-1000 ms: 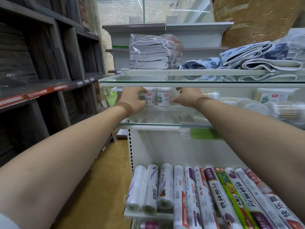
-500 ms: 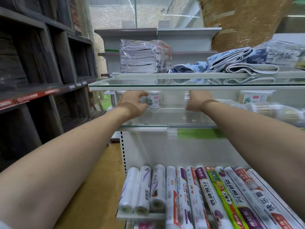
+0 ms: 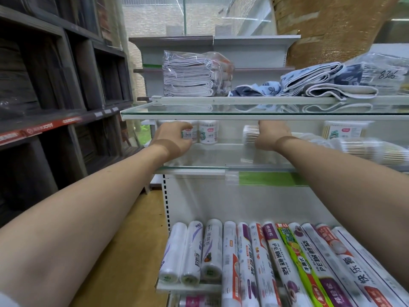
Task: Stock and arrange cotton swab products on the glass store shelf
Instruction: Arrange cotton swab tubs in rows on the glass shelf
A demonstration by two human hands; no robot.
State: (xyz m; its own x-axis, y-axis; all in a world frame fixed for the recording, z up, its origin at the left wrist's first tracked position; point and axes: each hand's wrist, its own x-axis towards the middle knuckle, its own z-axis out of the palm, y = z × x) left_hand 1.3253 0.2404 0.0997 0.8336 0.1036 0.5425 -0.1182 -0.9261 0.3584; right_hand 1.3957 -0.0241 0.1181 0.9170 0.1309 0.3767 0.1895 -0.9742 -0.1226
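Now two hands (image 3: pixel 174 138) (image 3: pixel 271 136), two upright swab tubs (image 3: pixel 208 132), one held.

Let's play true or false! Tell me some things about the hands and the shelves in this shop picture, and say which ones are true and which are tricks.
1. The left hand holds a round tub of cotton swabs. True.
2. The right hand is down on the rolls of plastic wrap. False: it is up on the glass shelf, its grip on a tub of swabs lying sideways.
3. Folded cloths in a clear bag sit on the shelf above the hands. True.
4. Another swab tub stands upright just right of the left hand. True.
5. The rolls of plastic wrap are on the top shelf. False: they lie on the low shelf, under the glass one.
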